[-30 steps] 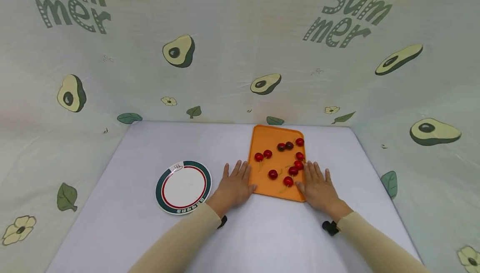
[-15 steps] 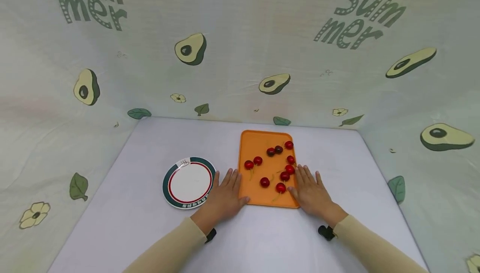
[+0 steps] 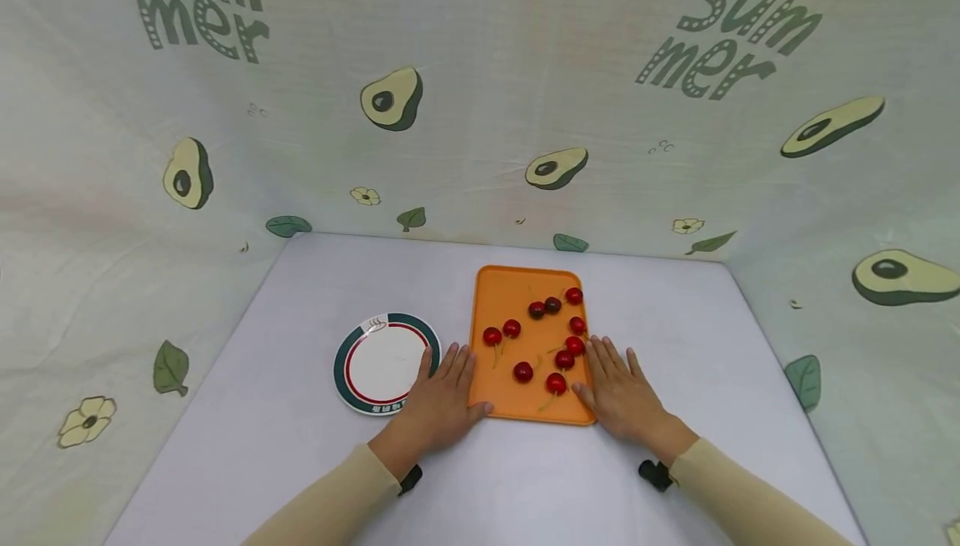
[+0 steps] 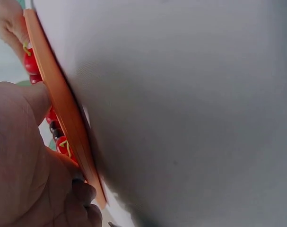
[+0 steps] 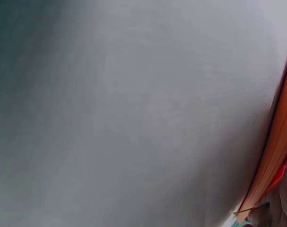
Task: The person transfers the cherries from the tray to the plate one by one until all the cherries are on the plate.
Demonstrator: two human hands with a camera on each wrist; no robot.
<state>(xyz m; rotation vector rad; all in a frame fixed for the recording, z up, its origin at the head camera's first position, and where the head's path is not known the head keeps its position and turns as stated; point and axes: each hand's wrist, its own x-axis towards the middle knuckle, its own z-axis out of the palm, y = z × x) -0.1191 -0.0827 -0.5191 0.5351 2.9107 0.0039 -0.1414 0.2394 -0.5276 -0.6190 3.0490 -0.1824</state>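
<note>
An orange tray (image 3: 517, 296) lies on the white table (image 3: 300, 446) with several red cherries (image 3: 556, 383) scattered on it. My left hand (image 3: 442, 388) lies flat against the tray's left side, fingers straight, thumb on the near left corner. My right hand (image 3: 615, 388) lies flat against the right side, thumb at the near right corner beside a cherry. The left wrist view shows the thumb over the tray's rim (image 4: 63, 104) with cherries (image 4: 32, 61) behind. In the right wrist view only the tray's edge (image 5: 278, 142) and the tablecloth appear.
A white plate (image 3: 382, 361) with a green and red rim sits just left of the tray, its right edge under my left hand's outer fingers. Cloth walls with an avocado print (image 3: 390, 100) close the table on three sides.
The tray has slid left across the table between both hands and turned a little straighter. The gap to the plate has shrunk, and my left fingers now reach the plate's rim.
</note>
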